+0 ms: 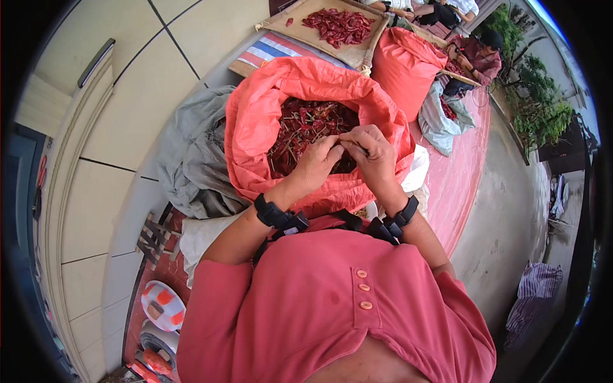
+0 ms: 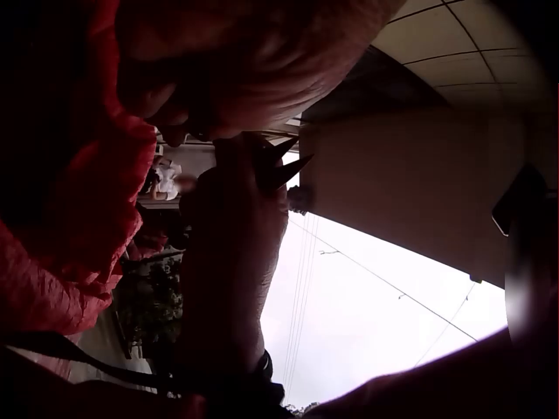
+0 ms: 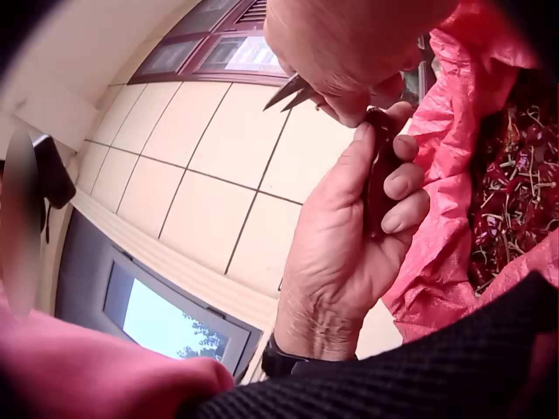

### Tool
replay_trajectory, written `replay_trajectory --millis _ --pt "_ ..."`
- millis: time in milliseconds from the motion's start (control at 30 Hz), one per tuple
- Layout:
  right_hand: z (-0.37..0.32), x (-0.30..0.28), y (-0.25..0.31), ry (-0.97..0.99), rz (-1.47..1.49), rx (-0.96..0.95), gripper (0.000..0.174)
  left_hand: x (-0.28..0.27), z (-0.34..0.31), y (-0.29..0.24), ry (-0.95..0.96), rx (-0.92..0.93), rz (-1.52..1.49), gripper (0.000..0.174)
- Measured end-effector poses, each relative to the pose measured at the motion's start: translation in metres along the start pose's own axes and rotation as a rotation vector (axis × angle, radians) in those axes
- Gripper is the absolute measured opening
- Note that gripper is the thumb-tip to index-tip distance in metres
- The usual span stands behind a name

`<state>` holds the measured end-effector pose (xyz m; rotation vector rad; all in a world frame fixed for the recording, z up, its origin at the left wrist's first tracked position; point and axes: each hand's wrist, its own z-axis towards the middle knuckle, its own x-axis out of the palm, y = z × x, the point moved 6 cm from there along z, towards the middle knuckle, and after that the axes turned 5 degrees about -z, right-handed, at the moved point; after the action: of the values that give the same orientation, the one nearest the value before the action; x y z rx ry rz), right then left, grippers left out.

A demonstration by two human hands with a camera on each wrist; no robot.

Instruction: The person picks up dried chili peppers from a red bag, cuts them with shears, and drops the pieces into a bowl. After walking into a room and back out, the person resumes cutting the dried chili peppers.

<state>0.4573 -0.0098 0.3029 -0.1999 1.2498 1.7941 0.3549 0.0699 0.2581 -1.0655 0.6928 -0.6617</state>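
Note:
Over the mouth of a red woven sack [image 1: 252, 124] my two hands meet, fingertips close together. My left hand [image 1: 313, 166] grips a dark red dried chili [image 3: 377, 188], which lies along the palm under the curled fingers and thumb in the right wrist view. My right hand [image 1: 372, 156] holds small scissors [image 3: 290, 92]. Their two pointed blades jut out from the hand, slightly apart; the handles are hidden inside the fingers. The right fingertips are right at the chili's upper end. Below, the sack holds many dried chilies [image 1: 306, 124] mixed with pale stems.
A tray [image 1: 287, 24] of red chilies sits beyond the sack, beside another full red sack [image 1: 405, 67]. Grey sacking [image 1: 195, 150] lies at left. A person [image 1: 482, 57] works at the upper right, near a pale bag [image 1: 440, 121]. Basins [image 1: 163, 305] stand at lower left.

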Motion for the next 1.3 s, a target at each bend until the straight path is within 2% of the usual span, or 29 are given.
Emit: replay_trajectory --millis 33,67,100,167,267,400,533,633,833,867,900,967,1067,1100,1200,1300 --pt "0.003 -0.002 0.014 -0.022 -0.118 -0.148 0.018 -0.001 -0.001 0.000 0.034 -0.089 -0.035 0.025" --pt "0.006 -0.004 0.024 0.024 -0.192 -0.168 0.020 -0.003 -0.002 0.000 0.073 -0.176 -0.072 0.025" --pt "0.006 -0.004 0.022 0.003 -0.107 -0.133 0.018 -0.003 -0.003 0.000 0.117 -0.260 -0.109 0.025" --pt "0.005 -0.005 0.018 -0.042 0.058 -0.057 0.014 -0.001 -0.006 -0.007 0.097 -0.222 -0.167 0.025" --pt "-0.006 -0.001 0.002 0.081 0.668 0.547 0.008 -0.002 -0.008 -0.018 0.113 -0.168 -0.162 0.021" --pt "-0.020 0.006 -0.011 0.157 0.948 0.688 0.012 0.000 -0.012 -0.024 0.132 -0.080 -0.123 0.020" --pt "-0.033 0.015 -0.015 0.220 1.238 0.853 0.010 0.004 -0.017 -0.019 0.206 -0.101 -0.127 0.019" --pt "-0.041 0.025 -0.021 0.362 1.497 0.979 0.011 0.008 -0.021 -0.024 0.244 -0.081 -0.166 0.020" --pt "-0.031 -0.006 -0.013 0.271 1.049 0.755 0.012 0.004 -0.035 -0.024 0.278 -0.196 -0.263 0.020" --pt "-0.032 -0.016 -0.010 0.208 0.961 0.753 0.012 0.000 -0.044 -0.024 0.260 -0.217 -0.297 0.019" --pt "-0.039 -0.026 -0.015 0.296 0.883 0.685 0.012 -0.007 -0.052 -0.025 0.242 -0.237 -0.330 0.019" --pt "-0.065 -0.047 -0.032 0.489 0.652 0.712 0.010 -0.024 -0.083 -0.016 0.363 -0.411 -0.393 0.018" --pt "-0.120 -0.058 -0.068 0.698 0.513 0.792 0.007 -0.050 -0.154 0.025 0.459 -0.678 -0.367 0.020" --pt "-0.137 -0.057 -0.083 0.686 0.485 0.850 0.007 -0.058 -0.181 0.042 0.469 -0.759 -0.303 0.020" --pt "-0.189 -0.045 -0.123 0.656 0.412 1.005 0.010 -0.082 -0.273 0.110 0.261 -1.036 -0.140 0.023" --pt "-0.234 -0.025 -0.169 0.519 0.399 1.028 0.010 -0.104 -0.354 0.176 0.116 -1.051 0.223 0.026"
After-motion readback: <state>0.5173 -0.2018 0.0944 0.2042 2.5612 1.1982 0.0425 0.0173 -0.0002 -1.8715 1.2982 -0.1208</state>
